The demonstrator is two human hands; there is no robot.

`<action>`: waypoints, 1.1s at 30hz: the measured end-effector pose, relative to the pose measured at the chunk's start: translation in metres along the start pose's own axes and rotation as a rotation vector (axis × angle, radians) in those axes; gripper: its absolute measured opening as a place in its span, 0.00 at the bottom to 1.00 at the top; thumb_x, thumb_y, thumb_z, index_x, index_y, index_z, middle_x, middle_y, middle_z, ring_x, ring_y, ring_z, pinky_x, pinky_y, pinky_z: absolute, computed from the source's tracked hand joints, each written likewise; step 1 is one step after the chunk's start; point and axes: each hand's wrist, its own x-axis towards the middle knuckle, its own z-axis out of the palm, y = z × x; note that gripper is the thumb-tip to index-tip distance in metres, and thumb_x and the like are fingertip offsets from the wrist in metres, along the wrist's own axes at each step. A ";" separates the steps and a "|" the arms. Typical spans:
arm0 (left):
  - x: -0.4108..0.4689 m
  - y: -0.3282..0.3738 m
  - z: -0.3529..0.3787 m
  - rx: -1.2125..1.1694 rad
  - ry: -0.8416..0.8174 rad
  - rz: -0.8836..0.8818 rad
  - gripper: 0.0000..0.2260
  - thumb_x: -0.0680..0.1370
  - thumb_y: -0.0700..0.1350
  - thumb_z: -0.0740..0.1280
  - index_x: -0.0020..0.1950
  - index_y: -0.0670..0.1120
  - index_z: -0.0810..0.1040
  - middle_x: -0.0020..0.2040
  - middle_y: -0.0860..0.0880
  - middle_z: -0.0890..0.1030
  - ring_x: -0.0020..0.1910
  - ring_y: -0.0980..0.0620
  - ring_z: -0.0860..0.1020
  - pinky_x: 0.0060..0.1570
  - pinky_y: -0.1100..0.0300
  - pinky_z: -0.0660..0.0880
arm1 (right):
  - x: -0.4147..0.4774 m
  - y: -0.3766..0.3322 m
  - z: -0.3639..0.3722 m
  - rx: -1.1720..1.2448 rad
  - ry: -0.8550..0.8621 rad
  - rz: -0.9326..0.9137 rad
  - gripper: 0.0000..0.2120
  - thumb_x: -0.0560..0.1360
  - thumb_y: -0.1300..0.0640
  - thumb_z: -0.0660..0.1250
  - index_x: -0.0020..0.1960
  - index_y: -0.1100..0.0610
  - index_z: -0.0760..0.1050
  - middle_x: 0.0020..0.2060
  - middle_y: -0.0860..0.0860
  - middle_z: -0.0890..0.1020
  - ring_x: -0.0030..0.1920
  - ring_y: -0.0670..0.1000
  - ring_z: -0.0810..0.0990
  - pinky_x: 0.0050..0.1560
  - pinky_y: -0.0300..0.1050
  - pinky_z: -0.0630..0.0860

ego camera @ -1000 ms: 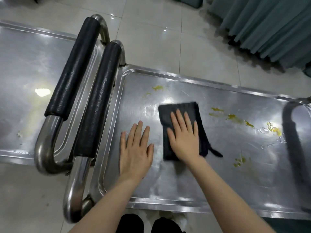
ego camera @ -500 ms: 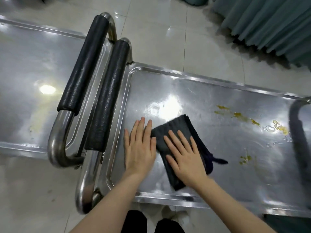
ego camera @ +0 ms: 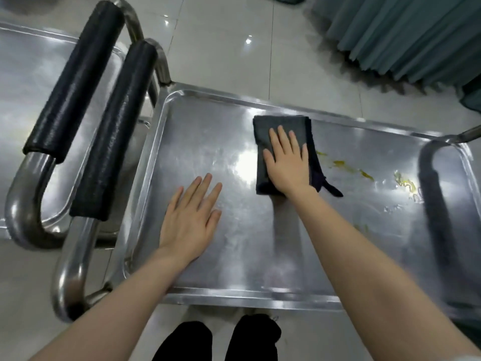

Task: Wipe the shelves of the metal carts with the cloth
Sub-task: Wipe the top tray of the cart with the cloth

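Observation:
A folded dark cloth [ego camera: 281,126] lies on the top shelf [ego camera: 203,142] of the right metal cart, near its far rim. My right hand [ego camera: 286,160] presses flat on the cloth with straight fingers. My left hand [ego camera: 192,217] rests flat on the bare shelf, nearer me and to the left, holding nothing. Yellow smears [ego camera: 364,174] streak the shelf to the right of the cloth. A second metal cart's shelf [ego camera: 20,82] stands at the left.
Two black padded cart handles [ego camera: 112,131] on steel tubes stand side by side between the two carts. A teal curtain [ego camera: 403,35] hangs at the back right. The floor is pale tile [ego camera: 221,48]. My dark shoes [ego camera: 216,340] show below the shelf.
My right hand has pushed the cloth away from me, from the near middle of the shelf up to its far rim. My left hand stays flat on the shelf.

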 end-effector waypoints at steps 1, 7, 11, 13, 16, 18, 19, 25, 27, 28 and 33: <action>-0.001 0.002 -0.003 -0.002 -0.019 -0.010 0.25 0.82 0.56 0.47 0.79 0.53 0.56 0.79 0.51 0.55 0.78 0.52 0.54 0.76 0.47 0.54 | -0.025 0.004 0.005 -0.019 -0.001 -0.056 0.27 0.83 0.42 0.45 0.80 0.45 0.45 0.80 0.44 0.46 0.79 0.48 0.42 0.77 0.57 0.42; 0.007 0.031 -0.011 -0.040 -0.019 -0.141 0.24 0.79 0.48 0.62 0.75 0.45 0.67 0.78 0.43 0.61 0.77 0.43 0.59 0.75 0.43 0.54 | -0.203 0.050 0.037 -0.064 0.023 -0.210 0.29 0.81 0.43 0.50 0.80 0.47 0.50 0.80 0.46 0.51 0.79 0.52 0.49 0.74 0.60 0.53; 0.027 0.080 0.009 -0.043 -0.043 0.008 0.25 0.82 0.49 0.58 0.78 0.50 0.58 0.80 0.48 0.53 0.79 0.47 0.51 0.76 0.44 0.52 | -0.206 0.064 0.037 -0.084 -0.005 -0.232 0.29 0.81 0.42 0.50 0.80 0.47 0.51 0.79 0.46 0.52 0.79 0.51 0.50 0.75 0.59 0.52; 0.032 0.092 0.021 0.018 -0.031 0.031 0.24 0.83 0.50 0.54 0.79 0.53 0.55 0.80 0.50 0.51 0.79 0.49 0.50 0.76 0.44 0.52 | -0.173 0.068 0.028 -0.092 0.018 -0.237 0.28 0.82 0.42 0.48 0.80 0.47 0.51 0.79 0.46 0.51 0.79 0.51 0.49 0.76 0.57 0.50; 0.030 0.089 0.029 0.057 0.038 0.023 0.23 0.83 0.52 0.53 0.79 0.53 0.58 0.80 0.50 0.55 0.79 0.49 0.53 0.74 0.44 0.56 | -0.097 0.080 0.011 -0.087 0.041 -0.162 0.27 0.82 0.41 0.46 0.80 0.45 0.48 0.79 0.45 0.49 0.79 0.48 0.44 0.77 0.56 0.45; 0.029 0.088 0.031 0.068 0.054 0.028 0.23 0.82 0.51 0.54 0.78 0.52 0.60 0.79 0.50 0.57 0.78 0.49 0.55 0.74 0.44 0.57 | -0.044 0.085 -0.003 -0.069 0.028 -0.078 0.27 0.83 0.41 0.45 0.80 0.45 0.46 0.79 0.44 0.47 0.79 0.48 0.43 0.77 0.56 0.43; 0.030 0.089 0.030 0.066 0.066 0.024 0.23 0.81 0.51 0.55 0.77 0.52 0.62 0.79 0.50 0.58 0.78 0.49 0.57 0.74 0.44 0.58 | -0.022 0.085 -0.007 -0.062 0.018 -0.047 0.27 0.83 0.41 0.45 0.80 0.45 0.46 0.80 0.44 0.46 0.79 0.48 0.43 0.77 0.56 0.43; 0.034 0.102 0.018 0.023 0.093 -0.028 0.21 0.77 0.48 0.61 0.70 0.47 0.74 0.74 0.45 0.69 0.73 0.42 0.67 0.69 0.42 0.63 | -0.058 0.098 -0.004 -0.053 0.031 -0.155 0.28 0.83 0.42 0.46 0.80 0.46 0.47 0.80 0.45 0.48 0.79 0.49 0.43 0.77 0.57 0.45; 0.047 0.120 0.014 -0.011 0.108 -0.113 0.18 0.76 0.48 0.62 0.64 0.43 0.76 0.70 0.41 0.73 0.69 0.38 0.70 0.67 0.42 0.65 | -0.124 0.119 0.007 -0.063 0.041 -0.217 0.28 0.82 0.42 0.47 0.80 0.47 0.48 0.80 0.46 0.49 0.79 0.50 0.45 0.77 0.57 0.47; 0.056 0.132 0.016 -0.040 0.110 -0.133 0.17 0.77 0.48 0.62 0.63 0.43 0.76 0.69 0.41 0.72 0.69 0.38 0.69 0.68 0.42 0.64 | -0.151 0.129 0.011 -0.065 0.048 -0.230 0.28 0.82 0.42 0.47 0.80 0.47 0.49 0.80 0.46 0.49 0.79 0.51 0.46 0.77 0.58 0.48; 0.079 0.176 0.046 -0.020 0.022 0.020 0.23 0.83 0.50 0.53 0.79 0.51 0.57 0.80 0.49 0.55 0.79 0.48 0.50 0.76 0.44 0.49 | -0.140 0.156 0.003 -0.107 0.015 -0.243 0.28 0.82 0.41 0.46 0.80 0.47 0.50 0.80 0.46 0.50 0.79 0.50 0.46 0.77 0.56 0.47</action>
